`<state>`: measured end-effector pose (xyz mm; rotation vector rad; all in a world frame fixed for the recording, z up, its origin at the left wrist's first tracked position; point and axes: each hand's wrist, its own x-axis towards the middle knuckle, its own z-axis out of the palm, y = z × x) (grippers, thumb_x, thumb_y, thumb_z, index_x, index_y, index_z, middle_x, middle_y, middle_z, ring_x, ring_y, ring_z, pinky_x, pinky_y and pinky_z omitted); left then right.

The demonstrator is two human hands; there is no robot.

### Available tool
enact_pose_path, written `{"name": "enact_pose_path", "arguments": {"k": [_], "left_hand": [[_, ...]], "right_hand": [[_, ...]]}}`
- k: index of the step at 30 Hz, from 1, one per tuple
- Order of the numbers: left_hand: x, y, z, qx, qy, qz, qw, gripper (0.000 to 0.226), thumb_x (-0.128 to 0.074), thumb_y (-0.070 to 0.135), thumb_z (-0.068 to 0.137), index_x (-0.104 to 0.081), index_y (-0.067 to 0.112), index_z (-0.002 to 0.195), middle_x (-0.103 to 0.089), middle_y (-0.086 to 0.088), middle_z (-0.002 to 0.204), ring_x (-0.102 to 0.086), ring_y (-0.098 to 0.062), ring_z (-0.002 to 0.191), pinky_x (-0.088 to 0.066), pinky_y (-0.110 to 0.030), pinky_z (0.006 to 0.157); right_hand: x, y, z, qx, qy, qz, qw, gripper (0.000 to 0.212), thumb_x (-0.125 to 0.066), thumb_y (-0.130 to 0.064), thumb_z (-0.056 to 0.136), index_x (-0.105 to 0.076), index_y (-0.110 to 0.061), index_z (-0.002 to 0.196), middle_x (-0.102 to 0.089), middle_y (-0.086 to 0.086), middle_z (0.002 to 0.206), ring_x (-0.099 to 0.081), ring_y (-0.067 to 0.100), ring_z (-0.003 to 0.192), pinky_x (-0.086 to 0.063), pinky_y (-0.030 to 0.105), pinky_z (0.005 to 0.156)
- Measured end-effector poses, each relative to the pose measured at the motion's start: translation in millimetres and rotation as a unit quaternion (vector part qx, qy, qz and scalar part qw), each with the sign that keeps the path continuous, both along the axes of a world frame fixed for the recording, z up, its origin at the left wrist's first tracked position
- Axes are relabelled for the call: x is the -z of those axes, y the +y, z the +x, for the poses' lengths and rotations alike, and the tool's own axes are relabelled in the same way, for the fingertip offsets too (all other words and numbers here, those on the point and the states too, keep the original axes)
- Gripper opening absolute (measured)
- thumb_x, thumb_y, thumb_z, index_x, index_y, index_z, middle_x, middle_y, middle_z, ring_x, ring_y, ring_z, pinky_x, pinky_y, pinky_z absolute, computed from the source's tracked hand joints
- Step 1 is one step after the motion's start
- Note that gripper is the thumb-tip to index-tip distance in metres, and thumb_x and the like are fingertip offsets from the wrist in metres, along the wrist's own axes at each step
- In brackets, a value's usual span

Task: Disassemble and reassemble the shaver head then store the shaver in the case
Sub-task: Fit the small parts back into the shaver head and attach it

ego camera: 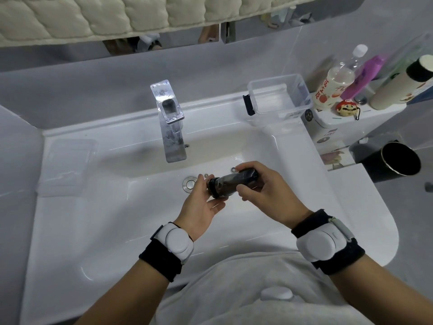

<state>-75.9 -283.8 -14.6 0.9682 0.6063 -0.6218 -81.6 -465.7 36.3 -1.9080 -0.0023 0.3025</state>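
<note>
A white sink [70,231] fills most of the view, set against grey walls, with a quilted cream cover [93,15] hanging across the top. The chrome tap [169,120] stands at the back of the sink, and the round drain [188,183] lies in front of the tap on the basin floor. Two small metal parts rest on the basin floor right of the drain: a toothed one [206,175] just beside the left fingertips and a round one [233,169] by the right fingers.

Right of the tap, on the back ledge, sits a clear plastic box [278,99] with a dark clip on its near side; nothing shows inside it. Further right of the tap a shelf [332,118] carries a clear bottle [337,83], a purple bottle [365,76], a white bottle with a black cap [403,83] and a small red-capped figure [346,108]. A black cup [398,160] stands on a lower ledge beyond the sink's right edge.

The shaver [234,182] is held above the basin, in front of the tap and just right of the drain, lying nearly level with its head end to the left. The right hand [262,191] grips its body, fingers and thumb curled round it. The left hand [203,202] pinches the head end with its fingertips. Both wrists wear black bands with white pods. The basin's wide left side and near rim lie bare white.
</note>
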Motion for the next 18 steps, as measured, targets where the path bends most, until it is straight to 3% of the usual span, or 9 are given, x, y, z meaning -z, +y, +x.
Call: {"name": "enact_pose_path", "arguments": {"k": [6,10,13,18], "left_hand": [[-4.3,-5.8,-2.4,-0.001,-0.007,0.022,1.000,0.039,-0.038,0.051,0.099,-0.056,0.026,0.123,-0.060,-0.009,0.132,-0.062,-0.034,0.107,-0.046,-0.040,0.098],[-9.0,-6.0,-0.6,0.006,-0.009,0.023,1.000,0.040,-0.039,0.050,0.099,-0.054,0.028,0.128,-0.058,-0.008,0.135,-0.061,-0.036,0.115,-0.044,-0.040,0.099],[-14.8,-2.5,3.0,0.005,-0.005,0.032,0.999,0.034,-0.050,0.047,0.096,-0.061,0.025,0.120,-0.059,-0.015,0.131,-0.064,-0.037,0.106,-0.046,-0.041,0.099],[-27.6,-4.5,7.8,0.001,-0.027,0.084,0.996,0.025,-0.061,0.026,0.094,-0.061,0.020,0.118,-0.060,-0.019,0.128,-0.068,-0.034,0.087,-0.054,-0.031,0.074]], "right_hand": [[-0.9,-0.3,0.6,-0.004,-0.006,-0.017,1.000,0.035,-0.067,-0.012,0.085,-0.062,-0.026,0.116,-0.071,0.001,0.108,-0.070,0.019,0.078,-0.059,0.040,0.082],[-4.4,-3.3,1.9,-0.005,-0.014,-0.011,1.000,0.034,-0.068,-0.011,0.084,-0.063,-0.026,0.114,-0.071,0.002,0.105,-0.070,0.018,0.076,-0.059,0.038,0.081],[-5.8,-6.8,5.5,-0.002,-0.006,0.024,1.000,0.033,-0.068,-0.008,0.083,-0.064,-0.024,0.111,-0.072,0.005,0.098,-0.072,0.022,0.072,-0.060,0.038,0.077],[-8.1,-19.0,12.2,-0.028,0.017,0.078,0.996,0.033,-0.070,-0.012,0.084,-0.064,-0.023,0.114,-0.072,0.007,0.103,-0.071,0.026,0.081,-0.062,0.038,0.071]]}}
